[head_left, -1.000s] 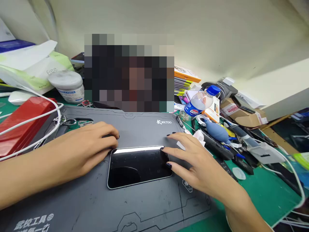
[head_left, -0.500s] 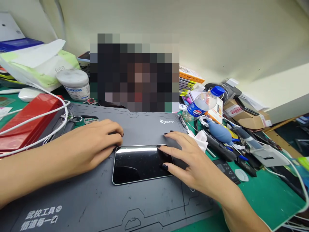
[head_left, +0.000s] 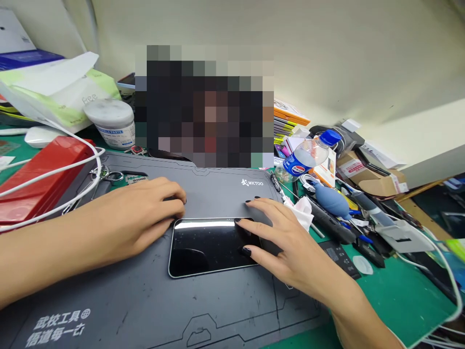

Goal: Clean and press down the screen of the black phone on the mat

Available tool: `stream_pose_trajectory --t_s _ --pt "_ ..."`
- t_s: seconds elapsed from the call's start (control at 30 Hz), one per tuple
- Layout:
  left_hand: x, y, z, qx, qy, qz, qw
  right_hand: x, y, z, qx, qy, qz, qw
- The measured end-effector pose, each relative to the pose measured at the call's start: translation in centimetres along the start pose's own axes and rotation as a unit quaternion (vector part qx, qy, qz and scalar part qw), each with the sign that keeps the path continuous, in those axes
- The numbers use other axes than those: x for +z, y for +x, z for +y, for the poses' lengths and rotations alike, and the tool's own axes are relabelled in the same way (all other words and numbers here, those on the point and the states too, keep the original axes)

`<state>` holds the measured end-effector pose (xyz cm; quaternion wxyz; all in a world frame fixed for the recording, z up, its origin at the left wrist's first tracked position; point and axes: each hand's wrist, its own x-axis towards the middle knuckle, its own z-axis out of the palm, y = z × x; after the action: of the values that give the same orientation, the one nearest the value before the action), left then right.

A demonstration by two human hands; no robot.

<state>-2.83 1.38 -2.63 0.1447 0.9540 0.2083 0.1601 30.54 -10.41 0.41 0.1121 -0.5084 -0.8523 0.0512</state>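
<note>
Black rectangular glass-faced phone [head_left: 207, 249] lies on the grey mat [head_left: 203, 300], partly beneath the right hand [head_left: 290, 245], grip spread; how the left hand [head_left: 154, 213] grips, I cannot tell. A round white plastic jar [head_left: 112, 123] stands lidded.

Left hand [head_left: 154, 213] loosely curled, right hand [head_left: 286, 237] spread, both bare

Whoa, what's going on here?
A person has both hands at a phone, which lies screen up, dark and shiny, on a gray mat. The left hand is by its far left corner. The right hand has its fingers spread over the right end; I can't tell if they press the glass. A blue-capped bottle is beyond, on the right.
</note>
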Motion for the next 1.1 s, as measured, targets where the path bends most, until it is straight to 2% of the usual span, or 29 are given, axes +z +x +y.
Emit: stream_pose_trajectory --t_s 0.2,0.43,0.87,0.93,1.0,1.03,1.1 --pt "0.1 -0.3 -0.3 -0.001 0.001 -0.014 1.0 0.1 0.2 -0.5 -0.003 0.003 0.001 1.0" --pt "-0.2 -0.2 0.1 -0.005 0.04 -0.008 0.999 0.2 0.6 -0.6 -0.007 0.004 0.001 1.0" --pt "0.0 -0.2 -0.2 0.015 0.03 0.006 0.999 0.4 0.5 -0.7 0.0 0.017 -0.001 1.0" --pt "0.1 -0.4 -0.5 0.025 0.019 0.002 1.0 0.4 0.2 -0.5 0.015 0.041 0.027 0.999" --pt "0.3 -0.7 -0.6 0.03 0.019 0.002 0.999 0.3 -0.1 -0.1 0.056 0.102 0.087 0.989" --pt "0.4 -0.8 -0.5 0.024 0.023 0.004 0.999 0.2 -0.2 0.2 0.081 0.154 0.122 0.977" --pt "0.6 -0.9 0.1 -0.014 0.034 0.014 0.999 -0.2 -0.4 0.7 0.133 0.291 0.162 0.933"
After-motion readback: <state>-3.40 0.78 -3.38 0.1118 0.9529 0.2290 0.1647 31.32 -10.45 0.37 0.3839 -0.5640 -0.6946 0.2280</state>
